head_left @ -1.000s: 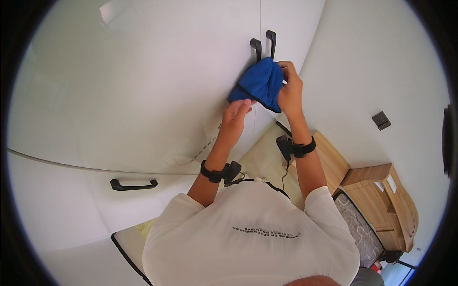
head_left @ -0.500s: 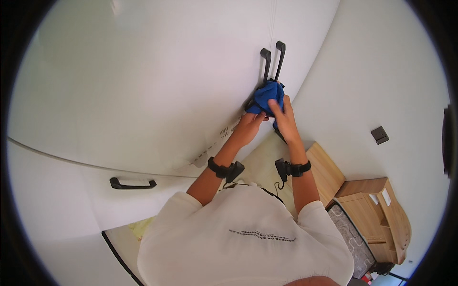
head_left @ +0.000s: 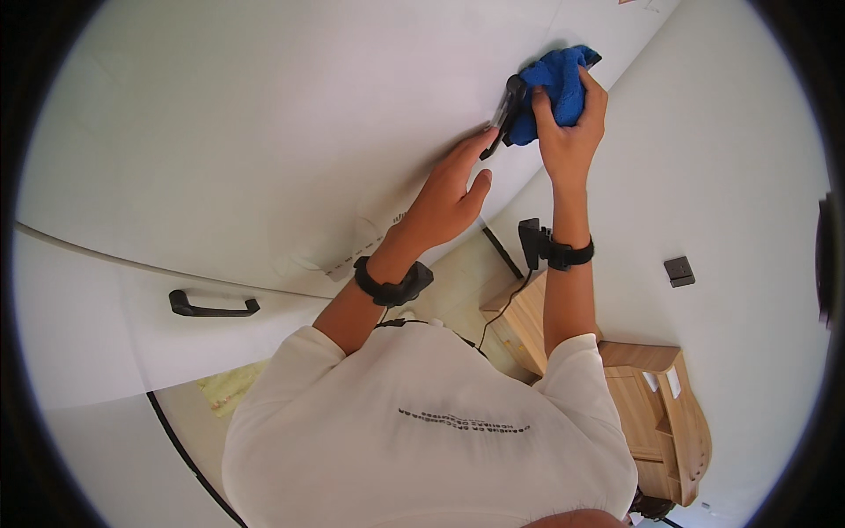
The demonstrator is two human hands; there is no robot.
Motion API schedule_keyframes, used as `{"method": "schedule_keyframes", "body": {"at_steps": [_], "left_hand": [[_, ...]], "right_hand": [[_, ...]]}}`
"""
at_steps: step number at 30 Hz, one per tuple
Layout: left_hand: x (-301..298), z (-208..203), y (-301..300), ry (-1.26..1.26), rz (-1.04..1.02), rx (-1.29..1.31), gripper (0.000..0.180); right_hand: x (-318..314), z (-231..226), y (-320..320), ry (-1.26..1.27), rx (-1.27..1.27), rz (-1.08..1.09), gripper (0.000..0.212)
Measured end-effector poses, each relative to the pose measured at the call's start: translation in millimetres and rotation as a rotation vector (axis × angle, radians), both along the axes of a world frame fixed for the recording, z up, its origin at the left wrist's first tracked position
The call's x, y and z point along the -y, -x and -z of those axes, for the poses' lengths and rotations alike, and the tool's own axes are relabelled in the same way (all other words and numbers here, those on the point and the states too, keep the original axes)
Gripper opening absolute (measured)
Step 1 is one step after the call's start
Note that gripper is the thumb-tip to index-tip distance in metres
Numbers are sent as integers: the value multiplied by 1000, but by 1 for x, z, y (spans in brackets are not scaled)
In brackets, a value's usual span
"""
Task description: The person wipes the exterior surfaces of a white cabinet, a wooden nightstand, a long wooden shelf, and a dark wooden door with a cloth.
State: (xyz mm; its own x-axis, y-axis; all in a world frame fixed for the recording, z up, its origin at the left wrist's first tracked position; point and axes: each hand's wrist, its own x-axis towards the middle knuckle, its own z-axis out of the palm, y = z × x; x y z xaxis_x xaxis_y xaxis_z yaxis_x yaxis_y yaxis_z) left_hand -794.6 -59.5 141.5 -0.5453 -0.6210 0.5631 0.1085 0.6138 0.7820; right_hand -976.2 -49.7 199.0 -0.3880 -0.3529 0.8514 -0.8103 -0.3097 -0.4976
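A crumpled blue cloth (head_left: 558, 86) is bunched in my right hand (head_left: 572, 132), pressed against the upper right of a tall white cabinet door (head_left: 290, 132). It covers the place where the second upright handle stood, and only a bit of dark edge shows past its top. Just left of the cloth stands a black door handle (head_left: 512, 95). My left hand (head_left: 451, 198) lies along the door with its fingers stretched out and thumb apart. Its fingertips reach the lower end of that handle; whether they press on it I cannot tell. Nothing is held in it.
Lower left, a black horizontal handle (head_left: 213, 308) sits on a white panel below a curved seam. A dark wall socket (head_left: 679, 272) is on the white wall to the right. Wooden furniture (head_left: 638, 405) with shelves stands below it. Black straps with small devices circle both wrists.
My right hand has carried the blue cloth upward and right along the handles. My left hand has come off the cloth and opened beside the left handle. The view has shifted.
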Motion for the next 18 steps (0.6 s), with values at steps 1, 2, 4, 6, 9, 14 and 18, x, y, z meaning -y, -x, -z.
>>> {"method": "schedule_keyframes", "body": {"at_steps": [1, 2, 4, 6, 9, 14, 18], "left_hand": [[2, 2, 1, -15, 18, 7, 48], [3, 4, 2, -29, 35, 14, 49], [4, 5, 3, -26, 16, 21, 49], [3, 8, 3, -23, 3, 33, 49], [0, 10, 6, -30, -60, 99, 50], [-2, 19, 9, -68, -103, 67, 51], [0, 23, 0, -51, -69, 78, 52]], "right_hand": [[1, 5, 2, -5, -6, -2, 51], [0, 10, 5, -46, 46, -14, 50], [-3, 22, 5, -93, 97, -22, 50], [-9, 34, 0, -209, 231, -51, 42], [-10, 47, 1, -270, 250, -88, 34], [-2, 91, 10, -243, 211, -145, 32], [-15, 97, 15, -395, 313, -103, 32]]}}
